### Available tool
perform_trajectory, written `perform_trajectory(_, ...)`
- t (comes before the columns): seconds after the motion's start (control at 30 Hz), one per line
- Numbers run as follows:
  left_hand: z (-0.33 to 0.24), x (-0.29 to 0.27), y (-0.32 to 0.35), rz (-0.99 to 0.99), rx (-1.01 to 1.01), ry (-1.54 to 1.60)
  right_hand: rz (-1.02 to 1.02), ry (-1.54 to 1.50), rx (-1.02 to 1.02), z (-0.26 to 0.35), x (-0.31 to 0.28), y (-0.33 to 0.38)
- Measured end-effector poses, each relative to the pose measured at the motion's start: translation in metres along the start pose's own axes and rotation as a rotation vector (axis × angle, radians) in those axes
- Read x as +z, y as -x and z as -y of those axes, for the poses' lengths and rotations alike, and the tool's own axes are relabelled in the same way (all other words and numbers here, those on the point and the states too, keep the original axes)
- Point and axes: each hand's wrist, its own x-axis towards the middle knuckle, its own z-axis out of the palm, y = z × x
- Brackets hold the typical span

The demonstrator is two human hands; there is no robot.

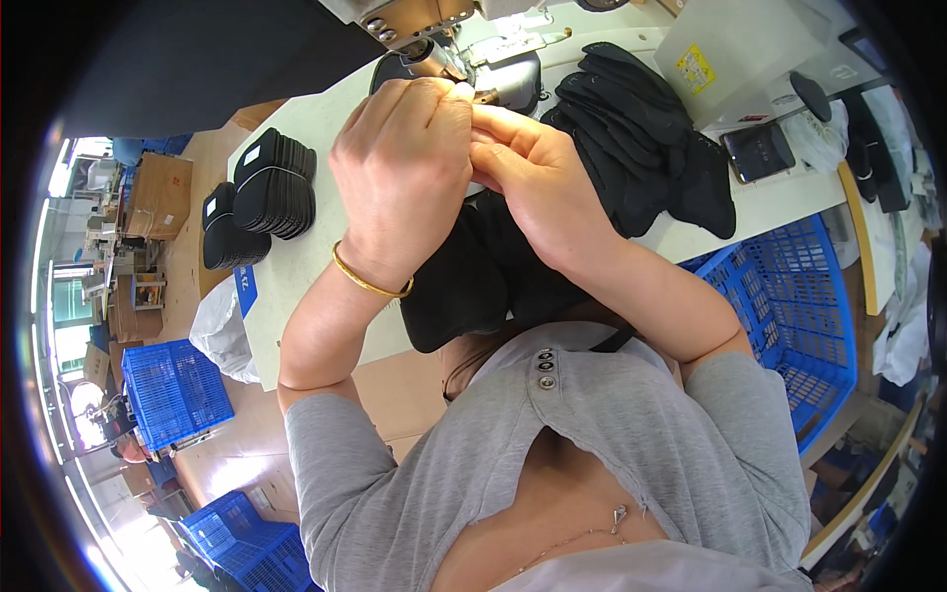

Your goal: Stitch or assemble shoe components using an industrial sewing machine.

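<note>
My left hand (404,138), with a gold bangle at the wrist, is raised in front of the sewing machine head (419,22), its fingers curled closed. Beside it, my right hand (538,178) presses thumb and forefinger together, and the fingertips of both hands meet close to the needle area. Whatever lies between them is hidden or too small to make out. Black padded fabric pieces (454,286) lie below my hands at the table's near edge. Another black piece (518,81) sits by the machine's needle area, partly covered by my hands.
Bundled black pieces (276,187) stand on the white table (326,326) at left. A loose pile of black pieces (626,128) and a phone (758,153) lie at right. Blue crates (789,316) stand beside the table at right, with others (178,395) on the floor at left.
</note>
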Motion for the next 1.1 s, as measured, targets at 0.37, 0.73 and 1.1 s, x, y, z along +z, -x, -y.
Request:
perform_trajectory(0.37, -0.005, 0.001, 0.009, 0.014, -0.128, -0.047, 0.001, 0.028, 0.018, 0.002, -0.004, 0.001)
perform_trajectory(0.73, -0.015, -0.053, 0.019, 0.277, -0.194, 0.014, 0.025, 0.300, -0.023, -0.003, -0.007, 0.005)
perform_trajectory(1.1, -0.031, -0.043, 0.015, 0.122, -0.035, 0.016, -0.004, 0.241, -0.062, 0.006, -0.010, 0.013)
